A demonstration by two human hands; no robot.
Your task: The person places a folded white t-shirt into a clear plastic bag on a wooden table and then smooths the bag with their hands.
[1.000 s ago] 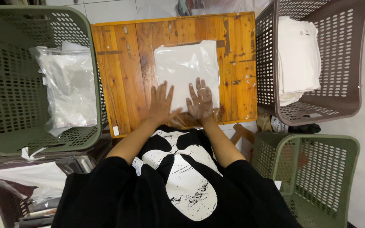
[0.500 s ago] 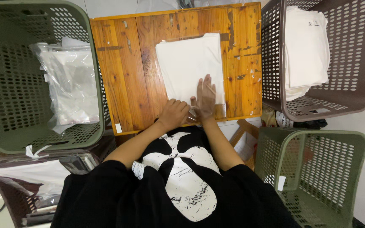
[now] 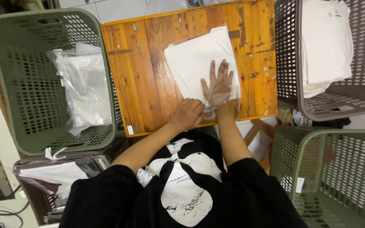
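My right hand (image 3: 219,84) flat, fingers spread, inside clear bag (image 3: 216,99) on folded white shirt (image 3: 199,59). Left hand (image 3: 186,114) curled, pinching bag mouth at bench (image 3: 148,84) edge. Shirt's long axis runs away from me.

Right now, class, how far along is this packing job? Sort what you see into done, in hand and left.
Done: bagged white garments lie in the green basket.
In hand: a folded white garment lies in a clear bag on the wooden table; the right hand presses flat on it, the left hand grips the bag's near edge.
Left: a stack of folded white garments waits in the brown basket.
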